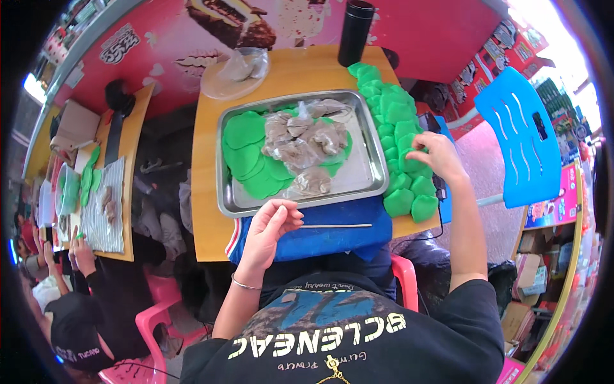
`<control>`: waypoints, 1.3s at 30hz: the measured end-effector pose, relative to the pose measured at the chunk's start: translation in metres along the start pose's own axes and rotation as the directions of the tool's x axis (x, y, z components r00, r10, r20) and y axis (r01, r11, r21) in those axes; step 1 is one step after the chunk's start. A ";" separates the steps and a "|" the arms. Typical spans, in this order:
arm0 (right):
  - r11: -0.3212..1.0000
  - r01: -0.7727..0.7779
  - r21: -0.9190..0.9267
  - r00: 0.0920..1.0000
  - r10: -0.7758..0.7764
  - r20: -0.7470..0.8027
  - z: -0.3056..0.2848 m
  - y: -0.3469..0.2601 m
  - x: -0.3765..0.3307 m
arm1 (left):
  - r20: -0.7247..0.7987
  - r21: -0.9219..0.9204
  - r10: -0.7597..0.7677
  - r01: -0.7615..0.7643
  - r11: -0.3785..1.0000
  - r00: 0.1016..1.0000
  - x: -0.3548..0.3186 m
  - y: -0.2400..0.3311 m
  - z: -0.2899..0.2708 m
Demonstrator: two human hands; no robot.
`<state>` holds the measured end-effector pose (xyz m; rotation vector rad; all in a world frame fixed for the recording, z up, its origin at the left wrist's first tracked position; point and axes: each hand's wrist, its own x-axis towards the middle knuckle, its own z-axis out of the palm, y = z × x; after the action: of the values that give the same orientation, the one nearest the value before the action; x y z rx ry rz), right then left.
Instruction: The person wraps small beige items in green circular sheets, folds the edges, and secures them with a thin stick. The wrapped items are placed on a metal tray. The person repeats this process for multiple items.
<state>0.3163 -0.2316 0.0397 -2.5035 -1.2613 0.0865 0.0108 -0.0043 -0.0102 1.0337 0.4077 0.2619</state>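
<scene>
My left hand [272, 232] is closed in front of the tray, with a thin wooden stick [339, 226] pointing out to the right from its fingers. Over on the right, my right hand [437, 155] has its fingers curled together above a heap of overlapping green discs [398, 131] along the table's right edge. Whether a disc is between those fingertips is hard to make out. The metal tray [366, 185] holds more flat green discs [246, 153] on its left side. Clear plastic bags of greyish-brown filling [307, 137] lie in its middle.
A black cylindrical bottle [356, 32] and a plastic bag on a round lid [233, 77] stand at the table's back. Blue cloth [313, 237] lies over my lap. A blue chair [521, 141] is at the right; another person's hand [82, 255] works at a left table.
</scene>
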 end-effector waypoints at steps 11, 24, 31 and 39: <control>0.996 -0.028 0.079 0.964 0.047 -0.260 0.002 -0.040 -0.016 | 0.116 0.979 0.546 -0.187 0.076 0.830 0.052 0.038 -0.051; 0.924 0.070 0.375 0.981 0.004 -0.192 0.096 -0.077 0.028 | 0.230 0.973 0.413 -0.214 -0.086 0.881 0.086 0.018 -0.039; 0.981 -0.124 0.151 0.980 0.145 -0.137 0.139 -0.063 0.080 | 0.171 0.985 0.391 -0.164 -0.053 0.904 0.075 0.017 -0.044; 0.928 -0.205 0.309 0.978 0.202 0.043 0.151 -0.047 0.094 | 0.211 0.975 0.484 -0.219 -0.041 0.849 0.068 0.007 -0.048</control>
<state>0.3070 -0.0907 -0.0785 -2.3471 -0.9038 0.3243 0.0499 0.0632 -0.0390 2.6338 0.4855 0.6131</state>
